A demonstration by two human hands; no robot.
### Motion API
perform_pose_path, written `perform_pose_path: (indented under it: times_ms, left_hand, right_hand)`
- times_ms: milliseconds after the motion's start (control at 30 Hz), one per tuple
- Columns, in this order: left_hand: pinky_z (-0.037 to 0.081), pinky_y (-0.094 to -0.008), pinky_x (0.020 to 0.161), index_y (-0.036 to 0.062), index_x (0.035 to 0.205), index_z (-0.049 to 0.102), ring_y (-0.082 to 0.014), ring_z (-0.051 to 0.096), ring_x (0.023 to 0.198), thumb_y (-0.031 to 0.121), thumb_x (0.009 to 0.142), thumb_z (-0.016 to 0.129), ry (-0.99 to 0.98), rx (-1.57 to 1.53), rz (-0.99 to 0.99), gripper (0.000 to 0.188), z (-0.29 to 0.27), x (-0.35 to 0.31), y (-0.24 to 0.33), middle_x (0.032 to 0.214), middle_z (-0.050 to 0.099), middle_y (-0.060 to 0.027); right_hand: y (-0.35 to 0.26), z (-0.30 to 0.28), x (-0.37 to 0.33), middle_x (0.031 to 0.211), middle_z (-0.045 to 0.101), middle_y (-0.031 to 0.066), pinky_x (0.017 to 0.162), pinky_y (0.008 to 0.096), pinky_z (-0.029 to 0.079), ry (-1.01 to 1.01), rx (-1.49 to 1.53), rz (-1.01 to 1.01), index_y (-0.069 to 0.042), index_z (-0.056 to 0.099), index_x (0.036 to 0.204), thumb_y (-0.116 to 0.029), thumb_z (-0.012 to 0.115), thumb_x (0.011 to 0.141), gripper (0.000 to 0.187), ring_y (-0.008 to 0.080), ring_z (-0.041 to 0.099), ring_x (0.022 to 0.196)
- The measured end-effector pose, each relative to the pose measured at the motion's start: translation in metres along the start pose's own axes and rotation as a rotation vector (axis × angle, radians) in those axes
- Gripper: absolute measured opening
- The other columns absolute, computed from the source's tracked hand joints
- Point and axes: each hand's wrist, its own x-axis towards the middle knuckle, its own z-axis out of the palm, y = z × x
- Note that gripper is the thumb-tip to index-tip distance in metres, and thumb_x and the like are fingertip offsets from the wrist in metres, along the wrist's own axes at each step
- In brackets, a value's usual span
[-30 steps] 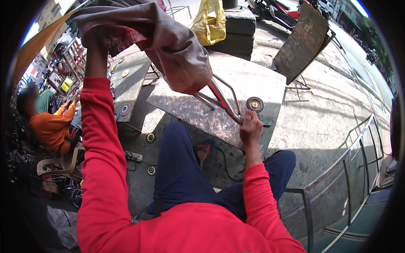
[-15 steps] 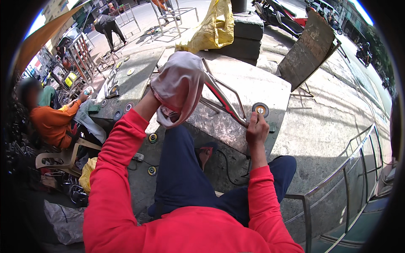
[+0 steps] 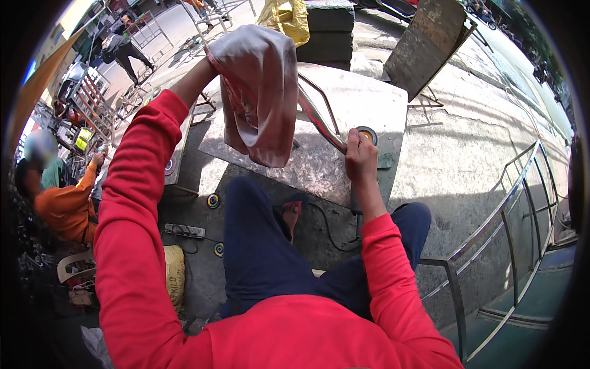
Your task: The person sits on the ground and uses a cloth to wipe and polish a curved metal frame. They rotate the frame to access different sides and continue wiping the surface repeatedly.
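A bent, shiny metal tube frame point(image 3: 324, 126) slants over the worktable. My right hand point(image 3: 361, 161) is closed round its near right end. At the other end a pale pinkish-grey cloth point(image 3: 261, 98) hangs over the tube and hides the fingers of my left hand point(image 3: 200, 79); only the wrist shows. The cloth appears gripped there, its loose part drooping toward my knees. Just beyond my right hand lies a round grinding disc point(image 3: 369, 134) with an orange middle, partly covered by the fingers.
The scuffed metal-topped table point(image 3: 307, 169) stands before my knees. A metal railing point(image 3: 485, 243) runs along the right. On the floor lie a power strip point(image 3: 184, 231), cords and small discs point(image 3: 213, 201). A co-worker in an orange top point(image 3: 64, 209) sits at left; a board point(image 3: 424, 46) leans beyond.
My left hand and the cloth have moved up and to the left, and the cloth hangs longer. My right hand has shifted slightly up and left with the tube. The view has turned.
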Motion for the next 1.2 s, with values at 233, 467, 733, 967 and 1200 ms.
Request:
perform_pose_path:
  times_ms: [233,467,733,967,1200]
  left_hand:
    - [0.047,-0.0371,0.098,0.0050,0.130,0.055,-0.0327,0.057,0.114,0.020,0.080,0.070,0.466,0.560,0.065,0.054,0.017,-0.049,-0.061,0.124,0.058,-0.0162]
    - [0.049,-0.0424,0.081,0.0066,0.109,0.062,-0.0350,0.059,0.091,0.020,0.081,0.068,0.694,0.425,0.117,0.032,0.041,-0.048,-0.053,0.094,0.062,-0.0141]
    - [0.049,-0.0426,0.082,0.0037,0.112,0.061,-0.0353,0.060,0.094,0.027,0.068,0.078,0.542,0.441,0.318,0.053,0.025,-0.048,0.015,0.104,0.062,-0.0147]
    - [0.040,-0.0384,0.101,0.0052,0.132,0.049,-0.0314,0.053,0.113,0.039,0.071,0.077,0.240,0.092,0.056,0.075,0.048,-0.041,0.066,0.123,0.054,-0.0139]
    - [0.042,-0.0373,0.100,0.0044,0.133,0.050,-0.0275,0.051,0.118,0.026,0.088,0.065,0.295,-0.007,0.038,0.052,0.053,-0.050,0.031,0.127,0.055,-0.0134]
  right_hand:
    - [-0.019,0.002,0.019,0.070,0.062,0.0292,0.068,0.0515,0.048,-0.063,-0.077,-0.031,0.004,0.062,0.078,-0.038,0.044,0.099,0.050,0.0466,0.063,0.072]
    - [-0.060,0.010,0.011,0.075,0.065,0.0236,0.066,0.0489,0.048,-0.064,-0.072,-0.299,0.004,0.058,0.093,-0.036,0.057,0.095,0.040,0.0421,0.065,0.072]
    - [-0.106,0.010,0.032,0.084,0.063,0.0266,0.069,0.0484,0.052,-0.136,-0.137,-0.382,0.004,0.051,0.097,-0.028,0.071,0.083,0.041,0.0435,0.065,0.075]
    - [-0.094,0.005,0.007,0.078,0.062,0.0273,0.067,0.0497,0.052,-0.089,-0.181,-0.210,0.003,0.049,0.092,-0.020,0.071,0.073,0.037,0.0448,0.065,0.075]
    - [-0.096,0.007,0.005,0.074,0.062,0.0287,0.068,0.0509,0.052,-0.070,-0.105,-0.186,0.003,0.047,0.091,-0.022,0.066,0.073,0.036,0.0469,0.064,0.073]
